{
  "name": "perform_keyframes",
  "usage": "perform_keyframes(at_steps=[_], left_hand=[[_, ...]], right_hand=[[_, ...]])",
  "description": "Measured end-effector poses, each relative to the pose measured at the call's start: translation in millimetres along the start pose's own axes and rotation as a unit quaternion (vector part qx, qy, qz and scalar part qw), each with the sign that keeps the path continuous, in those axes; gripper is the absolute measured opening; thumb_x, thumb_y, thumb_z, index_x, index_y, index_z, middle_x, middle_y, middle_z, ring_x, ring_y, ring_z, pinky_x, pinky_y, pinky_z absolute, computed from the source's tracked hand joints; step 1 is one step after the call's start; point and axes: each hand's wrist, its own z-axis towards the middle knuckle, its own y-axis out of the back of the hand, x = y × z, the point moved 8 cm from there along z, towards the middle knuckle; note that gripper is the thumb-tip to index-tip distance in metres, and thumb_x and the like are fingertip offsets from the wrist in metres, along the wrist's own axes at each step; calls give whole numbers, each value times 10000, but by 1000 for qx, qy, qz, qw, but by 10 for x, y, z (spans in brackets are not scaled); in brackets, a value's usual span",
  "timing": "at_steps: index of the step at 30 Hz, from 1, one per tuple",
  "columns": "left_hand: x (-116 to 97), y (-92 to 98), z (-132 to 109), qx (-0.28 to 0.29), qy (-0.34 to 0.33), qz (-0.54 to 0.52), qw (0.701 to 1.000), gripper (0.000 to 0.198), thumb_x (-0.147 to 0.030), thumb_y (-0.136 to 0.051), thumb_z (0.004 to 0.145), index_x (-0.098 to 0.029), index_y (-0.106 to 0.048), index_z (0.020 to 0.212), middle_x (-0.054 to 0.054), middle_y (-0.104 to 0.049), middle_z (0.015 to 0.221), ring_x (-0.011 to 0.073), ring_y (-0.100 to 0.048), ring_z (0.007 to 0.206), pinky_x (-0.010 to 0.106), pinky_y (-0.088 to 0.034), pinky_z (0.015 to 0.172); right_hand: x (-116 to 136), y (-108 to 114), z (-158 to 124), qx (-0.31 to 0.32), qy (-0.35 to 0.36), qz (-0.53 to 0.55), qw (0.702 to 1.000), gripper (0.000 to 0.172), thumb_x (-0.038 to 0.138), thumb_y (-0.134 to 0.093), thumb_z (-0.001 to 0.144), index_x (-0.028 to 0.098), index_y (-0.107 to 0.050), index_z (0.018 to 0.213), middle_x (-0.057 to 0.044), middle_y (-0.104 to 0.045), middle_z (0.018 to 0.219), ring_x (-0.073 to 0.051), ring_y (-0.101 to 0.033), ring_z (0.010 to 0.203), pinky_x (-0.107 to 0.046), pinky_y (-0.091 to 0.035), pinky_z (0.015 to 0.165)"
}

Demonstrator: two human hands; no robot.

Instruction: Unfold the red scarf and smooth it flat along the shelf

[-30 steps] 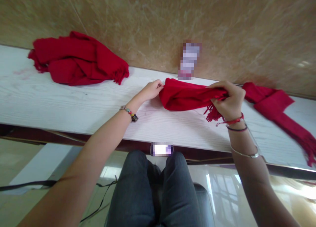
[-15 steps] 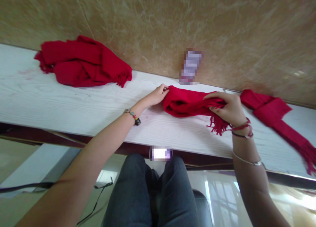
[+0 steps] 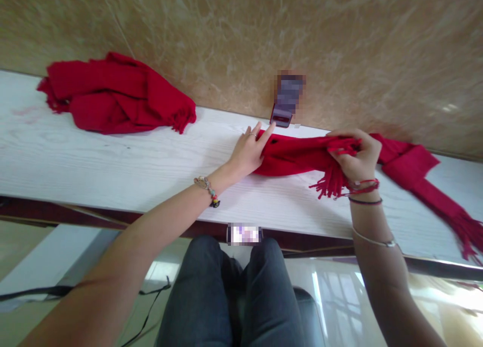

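Observation:
A red fringed scarf (image 3: 298,155), folded into a narrow band, stretches between my two hands on the white table. My left hand (image 3: 251,150) rests at the scarf's left end, its fingers spread and the thumb side against the cloth. Gripping the fringed right end is my right hand (image 3: 356,153), with fingers wrapped round the bunched fabric and tassels hanging below. Part of the scarf's left end is covered by my left hand.
Another red scarf (image 3: 113,95) lies crumpled at the left by the wall. At the right a folded red scarf (image 3: 411,170) trails its fringe over the white table (image 3: 68,160). A phone (image 3: 289,97) leans on the wall; a second phone (image 3: 244,234) is near my lap.
My left hand has moved right over the scarf's end, and its fingers have spread. The open loop there has flattened. My right hand still holds the fringed end, shifted slightly right.

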Motion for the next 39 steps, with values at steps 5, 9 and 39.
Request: perform_keyframes(at_steps=[5,9,39], left_hand=[[98,156,47,68,-43,-14,997,699,-30,-433,783,-191,-273,1444,109,-328,1497,228,-339,1347,385,-270,1112],[148,118,-47,261,-95,-60,959,545,-194,-579,761,-232,-497,1299,51,-469,1409,225,-380,1317,353,-266,1106],[447,-36,505,213,-55,-148,964,359,-503,-472,787,-166,-569,709,-10,-565,662,124,-506,630,255,-393,627]], right_hand=[[178,-195,-87,227,44,117,966,196,314,-611,761,233,-702,915,-55,-715,879,-227,-666,844,-354,-524,782],[252,-609,-572,615,46,151,773,395,354,-665,762,215,-665,1132,-55,-713,1020,-193,-659,959,-294,-514,834],[-1204,-1151,-40,330,48,-210,919,496,341,-394,910,142,-467,1357,-144,-467,1401,-263,-398,1313,-525,-292,1075]])
